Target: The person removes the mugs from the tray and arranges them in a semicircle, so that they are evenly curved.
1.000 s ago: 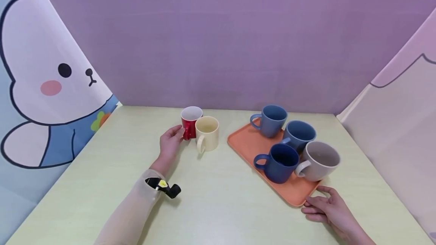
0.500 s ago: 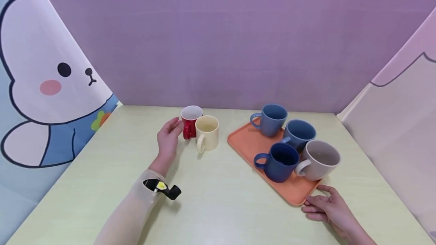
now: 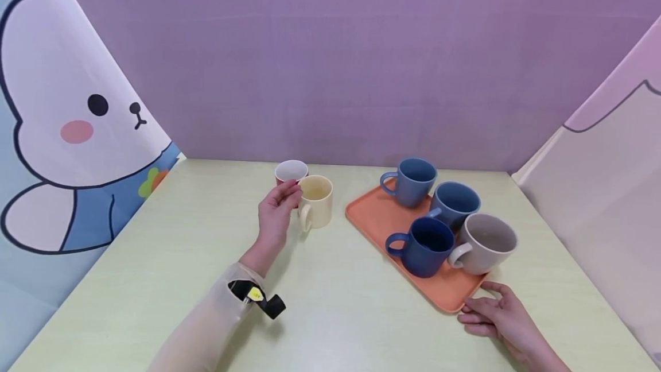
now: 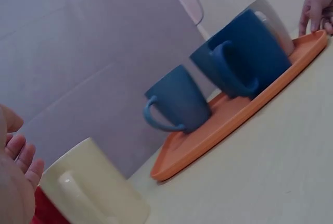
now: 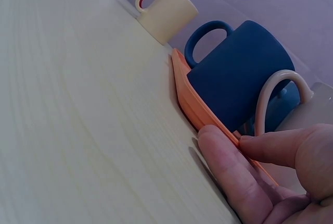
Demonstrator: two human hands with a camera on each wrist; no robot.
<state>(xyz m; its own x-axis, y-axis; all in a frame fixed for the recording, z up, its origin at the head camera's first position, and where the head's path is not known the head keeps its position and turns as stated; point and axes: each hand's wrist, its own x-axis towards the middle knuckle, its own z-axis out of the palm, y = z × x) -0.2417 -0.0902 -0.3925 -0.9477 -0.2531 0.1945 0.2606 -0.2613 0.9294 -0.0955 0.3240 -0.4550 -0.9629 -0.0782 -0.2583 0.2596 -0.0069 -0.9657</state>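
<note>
My left hand [image 3: 276, 211] hovers beside the rim of a cream mug [image 3: 320, 208], its fingers loosely bent and holding nothing. Behind it stands a red mug [image 3: 291, 171] with a white inside, its handle hidden by the hand. In the left wrist view the cream mug [image 4: 96, 185] is right by the fingertips. With thumb and fingers my right hand [image 3: 498, 317] pinches the near corner of an orange tray [image 3: 377, 211]; the right wrist view shows the thumb on the tray's rim [image 5: 195, 107].
On the tray stand two grey-blue mugs [image 3: 413, 185], a dark blue mug [image 3: 423, 251] and a pale grey mug [image 3: 485, 245]. All rest on a pale wooden table [image 3: 330, 314]. A purple cloth wall [image 3: 330, 73] rises behind, with printed panels at both sides.
My left hand has come away from the red mug's handle and moved right, to the cream mug's rim. The right hand and the tray have stayed in place.
</note>
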